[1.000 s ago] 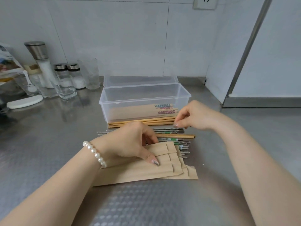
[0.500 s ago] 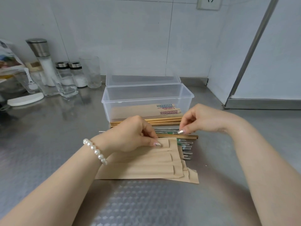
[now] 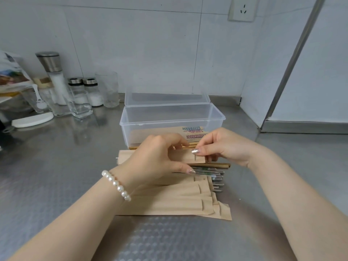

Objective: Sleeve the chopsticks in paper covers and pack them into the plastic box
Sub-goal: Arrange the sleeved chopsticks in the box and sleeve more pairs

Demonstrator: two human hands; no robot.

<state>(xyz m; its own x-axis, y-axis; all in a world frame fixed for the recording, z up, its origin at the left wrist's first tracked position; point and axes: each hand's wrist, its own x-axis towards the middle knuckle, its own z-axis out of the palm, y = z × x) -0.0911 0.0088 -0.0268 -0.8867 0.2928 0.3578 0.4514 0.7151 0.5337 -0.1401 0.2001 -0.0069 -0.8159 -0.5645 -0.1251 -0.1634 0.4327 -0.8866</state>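
Left hand (image 3: 150,159) grips paper cover (image 3: 180,157) lifted above desk (image 3: 56,176); right hand (image 3: 224,146) pinches its open end. Chopsticks (image 3: 209,171) lie under hands, beside cover stack (image 3: 169,202). Plastic box (image 3: 169,119) behind, open, sleeved pairs inside.

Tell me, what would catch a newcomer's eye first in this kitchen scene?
Two bare hands meet mid-counter: the left hand, with a pearl bracelet at its wrist, holds a brown paper sleeve, while the right hand pinches at its open end. Behind them stands an open clear plastic box with sleeved chopsticks inside. Nearer the viewer lies a stack of empty paper covers.
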